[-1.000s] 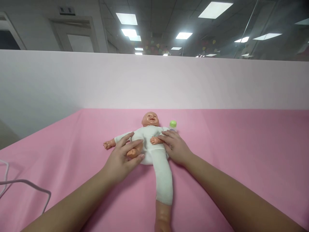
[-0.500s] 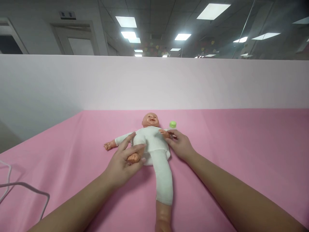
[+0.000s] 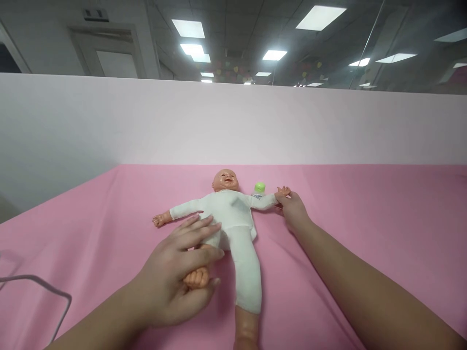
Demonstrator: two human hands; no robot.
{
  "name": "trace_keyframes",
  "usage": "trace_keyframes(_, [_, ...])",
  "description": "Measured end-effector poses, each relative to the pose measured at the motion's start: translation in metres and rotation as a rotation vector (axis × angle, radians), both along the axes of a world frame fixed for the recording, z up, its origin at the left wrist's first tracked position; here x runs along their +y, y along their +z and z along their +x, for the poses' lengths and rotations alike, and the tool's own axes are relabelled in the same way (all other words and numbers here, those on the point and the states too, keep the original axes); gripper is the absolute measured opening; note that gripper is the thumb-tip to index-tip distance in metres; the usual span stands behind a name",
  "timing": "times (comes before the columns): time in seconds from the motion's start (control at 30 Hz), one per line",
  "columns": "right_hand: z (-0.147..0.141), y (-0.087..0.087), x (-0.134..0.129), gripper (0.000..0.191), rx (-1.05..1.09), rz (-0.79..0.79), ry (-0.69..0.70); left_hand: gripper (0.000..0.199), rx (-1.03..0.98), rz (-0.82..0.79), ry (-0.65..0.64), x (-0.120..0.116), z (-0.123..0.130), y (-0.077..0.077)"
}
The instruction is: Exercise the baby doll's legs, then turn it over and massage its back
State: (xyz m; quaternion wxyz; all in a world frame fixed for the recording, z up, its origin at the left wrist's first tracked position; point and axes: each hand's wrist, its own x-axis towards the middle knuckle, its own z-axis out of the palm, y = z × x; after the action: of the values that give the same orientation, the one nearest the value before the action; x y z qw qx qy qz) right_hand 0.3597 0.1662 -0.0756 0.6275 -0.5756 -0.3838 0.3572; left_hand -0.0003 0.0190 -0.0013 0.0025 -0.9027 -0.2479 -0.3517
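A baby doll point(image 3: 231, 210) in a white suit lies face up on the pink tablecloth point(image 3: 365, 218), head away from me. My left hand point(image 3: 178, 274) grips the doll's bare foot point(image 3: 196, 278) and holds that leg out toward me. The other leg point(image 3: 247, 272), clothed in white, stretches toward me with its bare foot at the frame's bottom edge. My right hand point(image 3: 293, 211) pinches the doll's small hand point(image 3: 282, 191) and holds that arm out to the right. The doll's other arm point(image 3: 174, 214) lies spread to the left.
A small bottle with a green cap point(image 3: 260, 187) stands just behind the doll's shoulder. A white cable point(image 3: 44, 287) loops on the cloth at the far left. A pale partition wall point(image 3: 233, 121) closes the far side of the table.
My right hand has drawn the doll's arm from its belly out to the right. My left hand has pulled the bare foot from the doll's hip toward me.
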Motion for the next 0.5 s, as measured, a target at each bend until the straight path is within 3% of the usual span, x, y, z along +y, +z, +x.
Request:
trace_keyframes(0.13, [0.006, -0.001, 0.002, 0.042, 0.035, -0.072, -0.013, 0.038, -0.028, -0.06, -0.115, -0.014, 0.008, 0.01])
trace_keyframes(0.27, [0.007, -0.002, 0.002, 0.045, 0.036, -0.084, -0.011, 0.011, 0.122, -0.227, -0.145, -0.026, 0.018, 0.015])
trace_keyframes(0.37, [0.007, -0.003, 0.004, 0.05, 0.028, -0.095, -0.005, 0.003, 0.277, -0.307, -0.122, -0.03, 0.024, 0.005])
trace_keyframes(0.5, [0.009, -0.006, 0.008, 0.055, 0.042, -0.102, -0.015, 0.009, 0.475, -0.36, -0.079, -0.028, 0.027, -0.013])
